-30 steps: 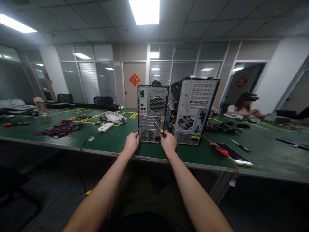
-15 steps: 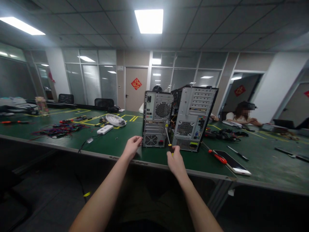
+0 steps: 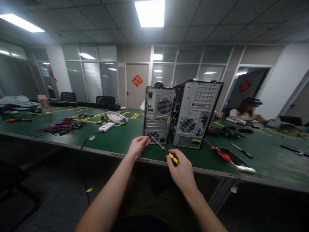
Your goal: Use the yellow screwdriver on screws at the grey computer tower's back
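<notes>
Two computer towers stand upright at the table's front edge with their backs toward me: a smaller tower [image 3: 158, 111] and a taller one [image 3: 190, 129] to its right. My right hand [image 3: 181, 166] is closed around the yellow and black handle of a screwdriver [image 3: 171, 155]. Its shaft slants up and left, the tip over the lower fan grille of the smaller tower, close to my left fingers. My left hand [image 3: 139, 145] is at that tower's lower left corner, thumb and fingers pinched together; whatever they hold is too small to make out.
On the green table [image 3: 125, 141] lie a bundle of thin wires [image 3: 64, 128], a white power bank-like box [image 3: 106, 127] and a white round basket [image 3: 117, 117]. A red screwdriver [image 3: 223, 156] and a phone [image 3: 238, 161] are at right. Another person [image 3: 246, 112] sits farther right.
My right hand has swung the screwdriver from upright beside the smaller tower's right side to a leftward slant, its tip now near my left fingers. My left hand has moved slightly right.
</notes>
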Motion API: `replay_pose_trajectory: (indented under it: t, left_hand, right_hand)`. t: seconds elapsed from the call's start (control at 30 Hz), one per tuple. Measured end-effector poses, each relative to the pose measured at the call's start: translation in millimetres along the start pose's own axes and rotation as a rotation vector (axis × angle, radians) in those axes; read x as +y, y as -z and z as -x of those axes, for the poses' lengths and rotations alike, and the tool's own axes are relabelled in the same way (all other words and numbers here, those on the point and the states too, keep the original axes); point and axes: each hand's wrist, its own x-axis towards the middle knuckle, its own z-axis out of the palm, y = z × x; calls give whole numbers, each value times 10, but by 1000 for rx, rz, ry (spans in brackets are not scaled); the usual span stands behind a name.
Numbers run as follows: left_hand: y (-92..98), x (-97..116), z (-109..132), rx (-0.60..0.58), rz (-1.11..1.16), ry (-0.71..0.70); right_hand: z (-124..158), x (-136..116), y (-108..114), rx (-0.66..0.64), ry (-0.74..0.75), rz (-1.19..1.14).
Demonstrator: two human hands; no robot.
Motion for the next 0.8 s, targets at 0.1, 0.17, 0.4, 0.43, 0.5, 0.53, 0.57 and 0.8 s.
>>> replay_pose_trajectory:
  t: [0.1,0.17,0.4,0.43,0.5,0.53,0.57,0.8]
  left_hand:
    - [-1,29,14,-10,0,34]
    - [-4,46,24,-14,9,45]
    - [-19,72,41,-15,15,65]
    - [-21,74,42,-16,15,68]
    - [-26,76,45,-18,14,72]
    - [-27,76,46,-19,14,70]
    - [-28,76,48,-22,14,66]
    - [-22,60,47,-32,28,37]
  right_hand:
    - [10,-42,15,17,10,6]
    - [12,-52,22,8,15,8]
    - [51,-26,-24,-37,63,1]
    - [56,-26,-34,-37,71,-3]
    - [61,-29,-48,-38,80,-5]
    - [61,-32,-53,-41,79,-4]
    - [60,-34,-58,-45,76,-4]
    - [54,-28,-96,-51,72,-7]
